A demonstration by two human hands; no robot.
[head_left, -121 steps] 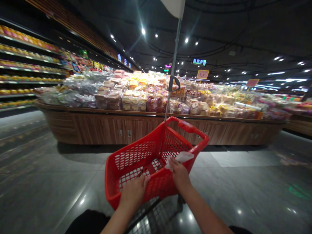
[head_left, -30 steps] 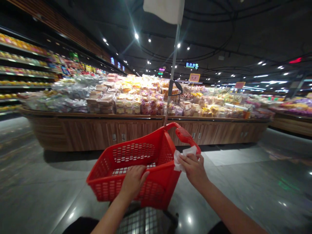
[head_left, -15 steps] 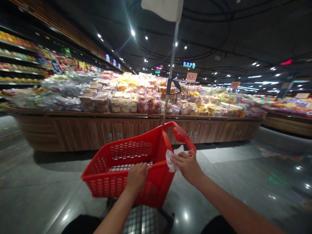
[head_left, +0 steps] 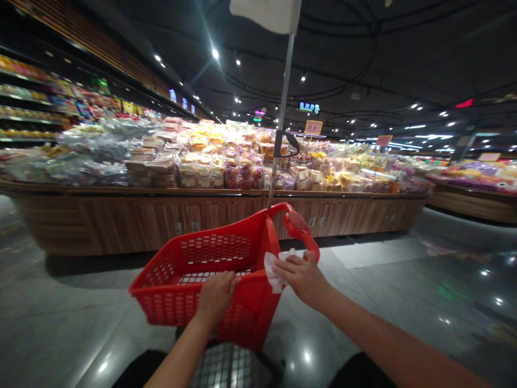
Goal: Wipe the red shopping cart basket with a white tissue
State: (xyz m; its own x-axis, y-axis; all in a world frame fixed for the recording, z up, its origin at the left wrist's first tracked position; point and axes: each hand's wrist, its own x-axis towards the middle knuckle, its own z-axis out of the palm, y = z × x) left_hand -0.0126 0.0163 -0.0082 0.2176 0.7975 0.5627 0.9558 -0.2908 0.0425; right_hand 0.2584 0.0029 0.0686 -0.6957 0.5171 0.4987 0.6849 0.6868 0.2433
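A red plastic shopping cart (head_left: 169, 293) stands side-on in front of me, its basket to the left and its handle (head_left: 298, 225) at the upper right. My left hand (head_left: 218, 295) is closed over the near rim of the basket. Under the fingers of my right hand (head_left: 299, 275) is a crumpled white tissue (head_left: 273, 272), pressed against the cart's rear corner where the handle arm joins. A metal pole (head_left: 285, 91) rises from the back of the cart, bearing a black clip (head_left: 286, 144) and a white sign cut off at the top.
Behind the cart runs a long wood-panelled display counter (head_left: 133, 218) heaped with packaged bread (head_left: 242, 161). Tall stocked shelves (head_left: 28, 102) line the left side. Another display (head_left: 480, 199) curves in at the right. The floor (head_left: 383, 302) is glossy grey tile.
My right hand has slid slightly left and down with the tissue along the cart's corner. My left hand still grips the rim. The whole view has shifted a little.
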